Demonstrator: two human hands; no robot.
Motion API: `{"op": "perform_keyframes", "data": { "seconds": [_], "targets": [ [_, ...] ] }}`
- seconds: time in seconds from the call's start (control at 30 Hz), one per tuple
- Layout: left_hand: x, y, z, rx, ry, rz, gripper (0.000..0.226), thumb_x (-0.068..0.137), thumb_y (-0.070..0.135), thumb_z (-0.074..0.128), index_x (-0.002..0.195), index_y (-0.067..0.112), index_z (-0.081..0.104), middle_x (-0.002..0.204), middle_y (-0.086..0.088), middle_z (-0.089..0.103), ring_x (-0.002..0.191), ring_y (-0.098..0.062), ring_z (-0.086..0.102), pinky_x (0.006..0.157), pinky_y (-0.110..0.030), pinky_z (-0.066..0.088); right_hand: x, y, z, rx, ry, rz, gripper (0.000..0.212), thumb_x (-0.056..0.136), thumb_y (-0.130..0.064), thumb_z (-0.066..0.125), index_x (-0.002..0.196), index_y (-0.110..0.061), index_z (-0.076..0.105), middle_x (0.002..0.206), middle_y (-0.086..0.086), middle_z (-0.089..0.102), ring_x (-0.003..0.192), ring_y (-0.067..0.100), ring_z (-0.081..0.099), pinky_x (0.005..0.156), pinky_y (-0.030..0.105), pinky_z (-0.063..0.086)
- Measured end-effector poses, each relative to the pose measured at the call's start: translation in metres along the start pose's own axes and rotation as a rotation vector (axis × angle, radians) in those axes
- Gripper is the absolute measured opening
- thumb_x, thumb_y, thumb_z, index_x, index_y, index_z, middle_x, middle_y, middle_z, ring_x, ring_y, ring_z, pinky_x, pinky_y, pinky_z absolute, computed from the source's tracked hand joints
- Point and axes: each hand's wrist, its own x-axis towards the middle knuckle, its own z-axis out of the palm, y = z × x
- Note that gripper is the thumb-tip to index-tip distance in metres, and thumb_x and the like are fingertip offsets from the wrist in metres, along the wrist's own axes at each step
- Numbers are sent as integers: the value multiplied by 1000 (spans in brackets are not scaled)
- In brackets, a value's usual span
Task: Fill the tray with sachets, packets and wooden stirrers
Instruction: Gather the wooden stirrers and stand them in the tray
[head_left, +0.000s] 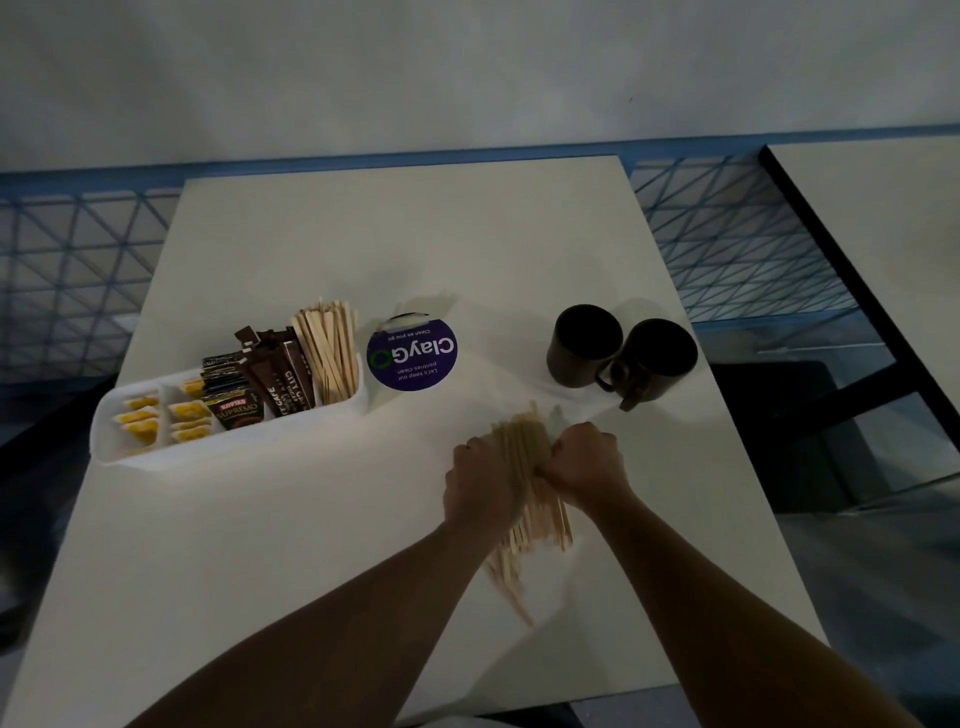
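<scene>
A white divided tray (111, 441) lies at the table's left. It holds yellow sachets (137, 418), dark coffee packets (244, 387) and upright wooden stirrers (330, 353) in its right end. In the table's middle, my left hand (480, 480) and my right hand (584, 462) both grip one thick bundle of wooden stirrers (522, 452). The bundle's lower ends fan out below my wrists, just over the tabletop.
A round purple "ClayGo" sign (413, 356) sits right of the tray. Two dark mugs (621, 353) stand at the right of the white table (291, 545). A second table (883, 218) is at the far right, blue lattice behind.
</scene>
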Motion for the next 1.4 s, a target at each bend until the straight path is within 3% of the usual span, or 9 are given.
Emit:
{"op": "perform_keyframes", "data": {
  "seconds": [0.33, 0.57, 0.77, 0.87, 0.93, 1.03, 1.1, 1.2, 1.4],
  "targets": [
    [2, 1, -10, 4, -48, -37, 21, 92, 24, 57, 103, 6, 61, 98, -7, 64, 87, -18, 62, 76, -26, 53, 5, 0, -2, -84, 10, -17, 34, 83, -15, 62, 53, -13, 45, 48, -3, 40, 38, 9, 36, 41, 18, 29],
    [10, 3, -20, -25, -128, -68, 13, 92, 14, 60, 93, 4, 68, 90, -7, 71, 75, -13, 62, 65, -21, 49, 8, 3, -2, -34, -14, 9, 24, 87, -22, 61, 67, -11, 53, 59, 1, 52, 46, 12, 47, 43, 21, 38],
    [19, 3, -35, -243, -203, -188, 12, 89, 9, 56, 88, 0, 65, 79, -7, 63, 72, -18, 62, 58, -24, 46, 8, -4, -15, -24, -91, 10, 10, 88, -15, 57, 87, -6, 60, 80, 5, 64, 65, 16, 62, 47, 17, 40],
    [26, -1, -43, -332, -211, -258, 19, 92, 14, 55, 105, 2, 63, 96, -9, 66, 85, -21, 65, 58, -22, 45, 4, -15, -23, 40, -117, -12, 14, 92, -10, 55, 95, 0, 65, 89, 12, 70, 80, 27, 70, 65, 31, 59],
    [30, -1, -50, -415, -219, -307, 22, 92, 15, 52, 109, 3, 61, 103, -11, 65, 92, -24, 65, 61, -25, 49, 2, -24, -25, 101, -124, -17, 16, 95, -13, 55, 95, -1, 67, 89, 12, 72, 81, 28, 73, 78, 41, 62],
    [37, -4, -57, -569, -226, -355, 23, 91, 15, 53, 110, 6, 62, 106, -11, 68, 94, -25, 66, 77, -37, 58, -1, -37, -25, 183, -124, 48, 13, 94, -11, 54, 91, -8, 66, 85, 10, 71, 77, 24, 72, 73, 40, 63],
    [39, -7, -65, -631, -220, -357, 20, 92, 13, 52, 108, 6, 62, 101, -11, 68, 90, -24, 66, 73, -35, 56, -2, -49, -24, 210, -110, 44, 14, 94, -8, 52, 89, -10, 65, 85, 10, 69, 75, 22, 69, 65, 32, 59],
    [38, -7, -79, -812, -223, -388, 15, 95, 3, 45, 98, 4, 60, 84, -8, 61, 71, -18, 59, 62, -29, 50, -4, -65, -24, 270, -93, 31, 13, 95, -8, 52, 92, -12, 65, 86, 9, 68, 76, 23, 66, 69, 34, 57],
    [39, -20, -111, -1031, -185, -345, 22, 94, -5, 38, 96, 2, 59, 72, -10, 55, 68, -23, 56, 70, -37, 52, -1, -105, -21, 567, -104, -14, 27, 94, 6, 44, 104, -5, 66, 91, 11, 68, 73, 18, 59, 66, 32, 50]
  ]
}}
